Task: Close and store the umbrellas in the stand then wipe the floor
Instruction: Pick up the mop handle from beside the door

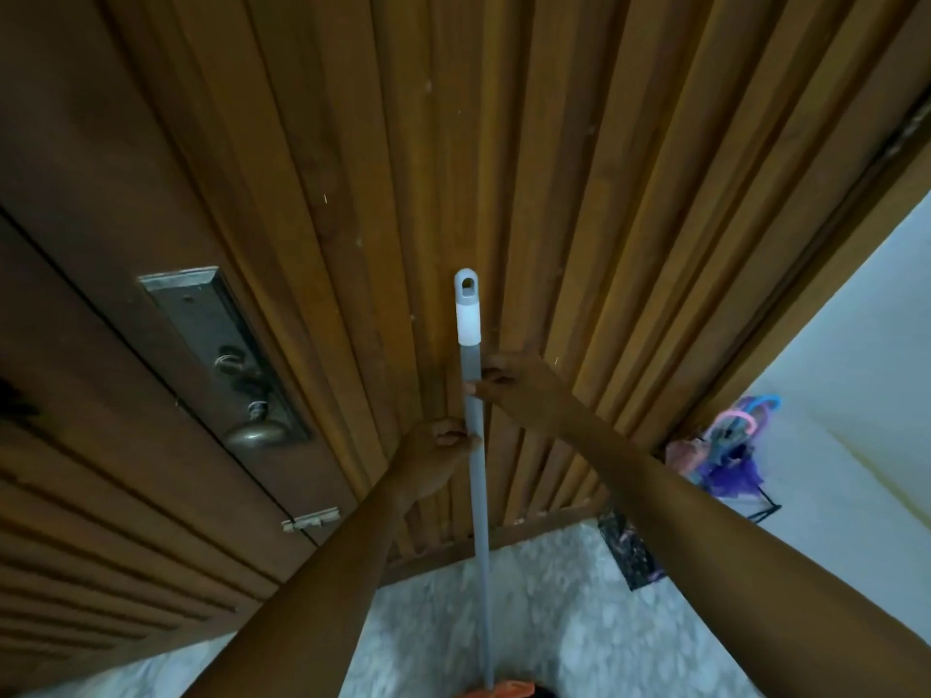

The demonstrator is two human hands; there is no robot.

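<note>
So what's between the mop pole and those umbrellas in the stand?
In the head view, your right forearm and the ribbed wooden door behind it separate mop pole from umbrellas.

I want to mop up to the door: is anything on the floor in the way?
Nothing visible. The floor between the mop handle and the door shows bare; the umbrellas sit off to the right, by the wall.

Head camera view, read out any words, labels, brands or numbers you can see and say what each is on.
None can be read.
The mop handle and its white cap show no label.
The metal lock plate on the door shows no legible marking.
The umbrellas are too small and blurred to tell.
</note>
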